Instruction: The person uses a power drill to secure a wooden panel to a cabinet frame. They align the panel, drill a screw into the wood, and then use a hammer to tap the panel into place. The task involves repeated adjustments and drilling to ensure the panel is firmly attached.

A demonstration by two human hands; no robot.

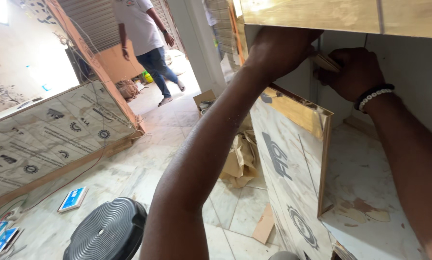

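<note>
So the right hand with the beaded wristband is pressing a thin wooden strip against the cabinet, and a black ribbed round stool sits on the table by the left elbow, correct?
Not quite. The black ribbed round stool stands on the marble tile floor, not on a table, as the head view shows. The rest holds: the right hand, with the beaded wristband, presses a thin wooden strip against the cabinet.

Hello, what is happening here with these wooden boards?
A person works with both hands up under a wooden cabinet top. The left hand presses against the panel, and the right hand holds a thin wooden piece at the joint. A film-covered board stands below. Another person walks past in the background.
</note>
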